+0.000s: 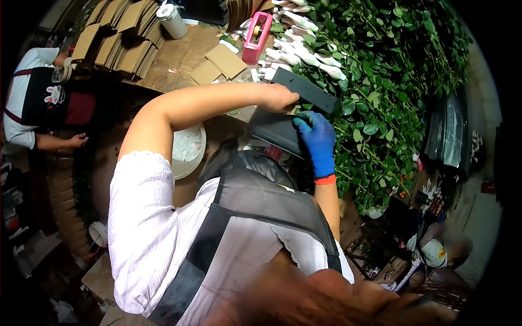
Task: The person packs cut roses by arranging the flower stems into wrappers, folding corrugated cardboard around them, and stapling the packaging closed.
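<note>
My left hand (280,99) is bare and closed, with its knuckles beside a black ribbed strip (305,90). Whatever its fingers hold is hidden under the hand. My right hand (318,137) wears a blue glove with an orange cuff. Its fingers bend over the edge of a smooth black sheet (276,129) lying close to my apron front. Just beyond the strip, several flower heads in white netting (304,50) lie in a row, joined to a large heap of leafy green stems (375,92) on the right.
On the worktable (179,60) are a pink tape dispenser (258,38), cardboard pieces (225,61), cardboard stacks (111,51) and a lidded white cup (172,22). A white bucket (188,151) stands below. Another person (51,103) is at left; someone in a cap (434,253) is lower right.
</note>
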A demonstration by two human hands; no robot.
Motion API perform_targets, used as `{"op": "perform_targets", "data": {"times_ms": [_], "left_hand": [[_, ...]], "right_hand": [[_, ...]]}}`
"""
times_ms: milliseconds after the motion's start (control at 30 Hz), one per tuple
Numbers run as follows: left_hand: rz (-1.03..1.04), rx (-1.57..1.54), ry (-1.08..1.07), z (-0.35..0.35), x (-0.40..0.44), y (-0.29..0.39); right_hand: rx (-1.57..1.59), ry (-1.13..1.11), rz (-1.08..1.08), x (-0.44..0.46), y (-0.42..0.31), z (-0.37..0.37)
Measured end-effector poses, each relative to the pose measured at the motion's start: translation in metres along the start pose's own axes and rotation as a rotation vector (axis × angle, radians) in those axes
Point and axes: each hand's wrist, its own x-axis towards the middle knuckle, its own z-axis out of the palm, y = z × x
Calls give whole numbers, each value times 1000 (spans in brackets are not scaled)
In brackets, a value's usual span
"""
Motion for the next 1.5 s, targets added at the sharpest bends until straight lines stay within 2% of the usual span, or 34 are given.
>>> {"op": "perform_targets", "data": {"times_ms": [33, 133, 200, 267, 300, 333, 433, 533, 600, 633, 733, 800, 967, 1100, 1200, 1233, 1267, 1300, 1333, 1400, 1500], "left_hand": [[-89, 59, -99, -19, -6, 16], [219, 421, 105, -9, -39, 35], [346, 391, 240, 26, -71, 45], [281, 455, 351, 56, -97, 49], [337, 707, 426, 62, -98, 45], [340, 675, 457, 68, -96, 40], [336, 641, 523, 73, -91, 33], [307, 695, 530, 79, -85, 35], [281, 725, 528, 83, -84, 34], [277, 706, 542, 85, -83, 32], [308, 649, 611, 87, -83, 30], [297, 608, 619, 89, -82, 32], [249, 632, 677, 97, -81, 40], [101, 786, 627, 99, -87, 61], [184, 315, 705, 93, -104, 59], [250, 338, 830, 95, -111, 45], [208, 214, 851, 99, -121, 31], [59, 207, 953, 108, -124, 13], [-93, 197, 1051, 119, -123, -6], [-511, 265, 990, 129, -114, -36], [-675, 413, 683, 145, -108, -87]], "right_hand": [[13, -34, 64, 3, 4, 6], [69, -116, 240, 11, 23, 23], [129, -174, 326, 14, 34, 32], [105, -195, 343, 15, 23, 21], [101, -193, 326, 15, 21, 19], [98, -192, 308, 15, 20, 17], [52, -17, 77, 19, -4, -6], [-165, 290, -348, 62, -19, -32], [-433, 241, -316, 80, -14, -33], [-344, 57, -202, 82, -4, -28], [-199, -228, -458, 48, 7, -21], [-484, -248, -430, 21, -13, -6], [-526, -161, -466, 8, -8, 18], [-773, -328, -365, -2, -32, 19], [-854, -323, -363, -15, -30, 25], [-870, -281, -394, -22, -25, 28], [-883, -238, -420, -27, -22, 32], [-886, -335, -349, -27, -29, 31], [-908, -335, -344, -28, -31, 32], [-953, -334, -334, -30, -34, 33], [-916, -382, -252, -30, -44, 31]]}}
